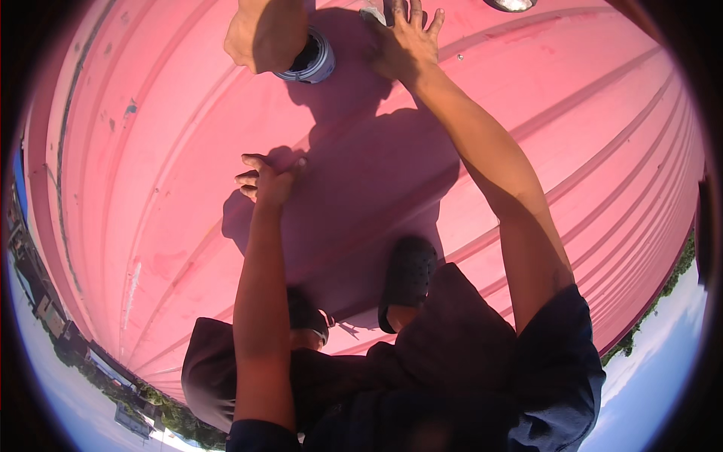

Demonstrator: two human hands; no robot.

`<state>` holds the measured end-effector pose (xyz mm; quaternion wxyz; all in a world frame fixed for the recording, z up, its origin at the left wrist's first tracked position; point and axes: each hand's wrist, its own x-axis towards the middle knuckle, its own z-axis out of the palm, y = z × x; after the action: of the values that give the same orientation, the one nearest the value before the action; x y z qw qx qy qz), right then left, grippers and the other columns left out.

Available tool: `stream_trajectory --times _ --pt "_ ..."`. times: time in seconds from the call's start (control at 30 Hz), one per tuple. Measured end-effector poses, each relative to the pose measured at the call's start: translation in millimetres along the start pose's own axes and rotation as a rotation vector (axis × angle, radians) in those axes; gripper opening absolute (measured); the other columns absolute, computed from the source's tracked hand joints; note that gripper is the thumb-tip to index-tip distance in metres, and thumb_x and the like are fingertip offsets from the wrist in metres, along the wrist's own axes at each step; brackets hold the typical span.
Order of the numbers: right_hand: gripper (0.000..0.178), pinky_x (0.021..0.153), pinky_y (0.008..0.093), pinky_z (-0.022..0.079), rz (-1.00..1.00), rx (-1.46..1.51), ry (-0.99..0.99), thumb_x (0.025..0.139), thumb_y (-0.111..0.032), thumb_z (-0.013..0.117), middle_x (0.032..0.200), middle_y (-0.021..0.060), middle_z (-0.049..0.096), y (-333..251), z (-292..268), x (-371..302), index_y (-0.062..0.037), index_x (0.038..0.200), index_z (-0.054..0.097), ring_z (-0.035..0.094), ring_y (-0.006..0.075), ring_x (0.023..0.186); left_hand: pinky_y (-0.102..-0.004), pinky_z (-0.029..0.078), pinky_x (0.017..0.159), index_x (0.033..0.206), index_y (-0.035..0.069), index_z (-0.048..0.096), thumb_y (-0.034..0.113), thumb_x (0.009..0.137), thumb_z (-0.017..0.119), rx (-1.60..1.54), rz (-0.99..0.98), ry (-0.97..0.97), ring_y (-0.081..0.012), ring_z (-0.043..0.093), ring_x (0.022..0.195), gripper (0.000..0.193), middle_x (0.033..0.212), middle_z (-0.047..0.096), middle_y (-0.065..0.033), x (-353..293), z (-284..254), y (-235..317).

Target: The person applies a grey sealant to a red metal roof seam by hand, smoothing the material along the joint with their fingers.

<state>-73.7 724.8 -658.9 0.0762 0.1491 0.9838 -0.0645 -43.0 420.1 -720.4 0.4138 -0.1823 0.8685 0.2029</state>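
My left hand (267, 181) is held over the pink ribbed metal sheet (188, 196), fingers apart and nothing in them. Farther off, my right hand (410, 45) reaches forward with its fingers spread, low against the sheet. By its thumb side lies a small pale, crumpled-looking piece (373, 15); whether the hand touches it I cannot tell. To the left of that stands an open can (320, 64) with a pale rim and a dark inside. Another person's hand (267, 34), it appears, overlaps the can's left side; its fingers are not clear.
My feet in dark clogs (409, 275) are on the sloping sheet, among raised ribs. A round shiny thing (512, 4) sits at the top edge. Beyond the sheet's lower left edge, buildings and trees (68, 331) show far below. My shadow darkens the middle.
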Motion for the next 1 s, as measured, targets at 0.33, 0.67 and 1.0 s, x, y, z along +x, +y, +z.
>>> stream_trajectory --times 0.33,0.67,1.0 --pt "0.068 0.116 0.0635 0.005 0.049 -0.098 -0.164 0.084 -0.044 0.064 0.158 0.0274 0.014 22.0 6.1 -4.4 -0.0090 0.140 0.048 0.006 0.0478 0.146 -0.0604 0.011 0.115 0.152 0.012 -0.019 0.062 0.068 0.080 0.006 0.008 -0.006 -0.0556 -0.015 0.142 0.138 0.152 -0.022 -0.0371 -1.3 -1.1 2.8" --pt "0.048 0.107 0.0742 0.017 -0.080 -0.313 0.112 0.080 -0.047 0.060 0.151 0.0178 0.035 51.1 20.2 -50.8 -0.0178 0.117 0.067 0.023 0.0388 0.144 -0.0596 0.009 0.115 0.151 0.009 -0.019 0.060 0.070 0.079 -0.028 0.042 0.003 -0.0560 -0.017 0.141 0.138 0.150 -0.021 -0.0397 -2.9 0.0 5.4" --pt "0.050 0.105 0.0771 0.015 -0.158 -0.083 0.424 0.082 -0.048 0.059 0.148 0.0212 0.037 52.5 17.8 -18.3 -0.0203 0.123 0.064 0.023 0.0435 0.143 -0.0592 0.007 0.115 0.151 0.009 -0.019 0.061 0.070 0.079 -0.011 0.038 -0.003 -0.0559 -0.017 0.141 0.138 0.150 -0.020 -0.0406 -11.2 -3.3 12.4"
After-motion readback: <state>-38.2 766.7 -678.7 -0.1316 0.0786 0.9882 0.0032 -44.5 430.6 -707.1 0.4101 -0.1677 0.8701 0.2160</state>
